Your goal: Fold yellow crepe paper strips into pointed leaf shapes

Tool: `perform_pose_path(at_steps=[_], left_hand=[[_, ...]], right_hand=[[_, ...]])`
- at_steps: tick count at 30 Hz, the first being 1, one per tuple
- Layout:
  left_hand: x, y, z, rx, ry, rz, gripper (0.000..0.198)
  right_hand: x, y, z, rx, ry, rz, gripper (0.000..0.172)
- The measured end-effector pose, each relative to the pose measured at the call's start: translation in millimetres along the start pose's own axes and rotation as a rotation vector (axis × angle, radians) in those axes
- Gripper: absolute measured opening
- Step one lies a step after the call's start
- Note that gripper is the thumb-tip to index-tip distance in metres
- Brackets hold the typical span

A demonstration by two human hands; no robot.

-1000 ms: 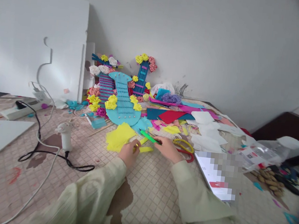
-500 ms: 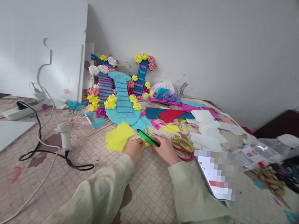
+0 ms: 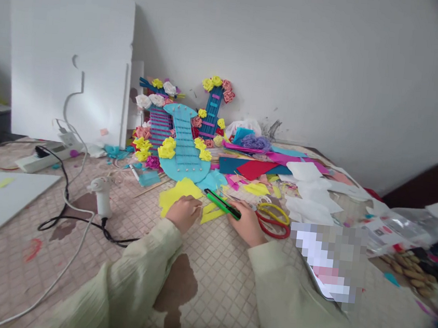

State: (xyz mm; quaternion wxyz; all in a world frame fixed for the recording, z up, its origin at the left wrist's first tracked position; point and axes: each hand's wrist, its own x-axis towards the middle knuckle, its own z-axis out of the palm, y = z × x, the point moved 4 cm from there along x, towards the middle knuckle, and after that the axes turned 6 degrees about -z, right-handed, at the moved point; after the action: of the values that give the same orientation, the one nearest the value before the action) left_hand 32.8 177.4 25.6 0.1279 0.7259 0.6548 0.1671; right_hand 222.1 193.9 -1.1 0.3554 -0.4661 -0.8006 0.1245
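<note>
My right hand (image 3: 248,225) is closed around a green and black box cutter (image 3: 220,203), which points up and to the left. To the left, my left hand (image 3: 183,214) has its fingers curled in at the near edge of the yellow crepe paper (image 3: 174,193). Whatever is in those fingers is hidden. Between the two hands lie narrow yellow paper strips (image 3: 213,214). Scissors with red and yellow handles (image 3: 274,230) rest just right of my right hand. Behind stands a light-blue board strung with threads (image 3: 185,145), with yellow paper flowers (image 3: 167,148) on it.
A white glue gun (image 3: 101,197) with its black cable stands at left, near a power strip (image 3: 35,161). A phone (image 3: 321,268) lies right of my right sleeve. Coloured paper (image 3: 257,170), white sheets (image 3: 313,200) and a plastic bag (image 3: 392,229) cover the back right.
My left hand has moved left, away from the box cutter, and yellow strips now show between the hands. The whole view has shifted slightly; my right hand still holds the cutter.
</note>
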Motion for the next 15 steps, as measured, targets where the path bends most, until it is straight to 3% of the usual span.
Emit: perform_pose_path(at_steps=[6,15], left_hand=[[14,12,24.7,0.025,-0.004,-0.062,0.018],[15,10,25.7,0.024,0.003,-0.094,0.015]], right_hand=[[0,4,2,0.026,0.024,-0.025,0.031],[0,6,4,0.033,0.034,-0.024,0.031]])
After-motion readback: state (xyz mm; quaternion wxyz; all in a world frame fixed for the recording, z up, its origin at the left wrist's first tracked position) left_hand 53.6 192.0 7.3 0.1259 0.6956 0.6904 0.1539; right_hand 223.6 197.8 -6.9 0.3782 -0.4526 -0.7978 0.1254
